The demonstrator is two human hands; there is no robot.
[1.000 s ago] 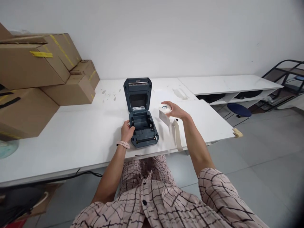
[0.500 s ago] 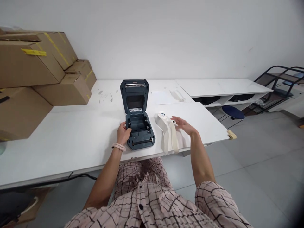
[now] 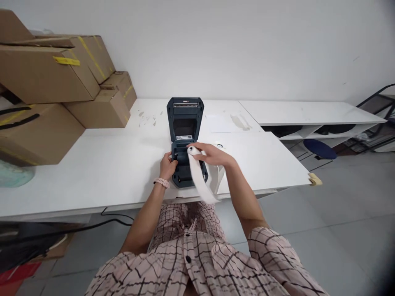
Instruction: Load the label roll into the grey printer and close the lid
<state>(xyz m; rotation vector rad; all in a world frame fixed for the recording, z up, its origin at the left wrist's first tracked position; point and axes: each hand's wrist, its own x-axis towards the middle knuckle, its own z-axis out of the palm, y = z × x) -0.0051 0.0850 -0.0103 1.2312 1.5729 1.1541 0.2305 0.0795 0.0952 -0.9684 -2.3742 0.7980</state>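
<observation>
A dark label printer (image 3: 185,119) stands on the white table with its lid raised and its inside exposed. My left hand (image 3: 167,167) grips the left wall of its base, thumb over the edge. Above the open bay, my right hand (image 3: 213,155) is closed on a small white paper roll (image 3: 198,174), whose loose strip hangs down toward the table's front edge. The roll hides part of the bay. Partly behind my right hand, a second paper roll (image 3: 219,146) rests on the table to the printer's right.
Cardboard boxes (image 3: 46,74) with yellow tape are stacked at the left. A white sheet (image 3: 220,124) lies behind the rolls. To the right are a lower white shelf unit (image 3: 308,113) and a blue stool (image 3: 319,149). Black cables (image 3: 114,220) hang below the front edge.
My right hand has taken hold of one paper roll and brought it left over the printer's open bay. The left hand still holds the base. The camera view has shifted slightly.
</observation>
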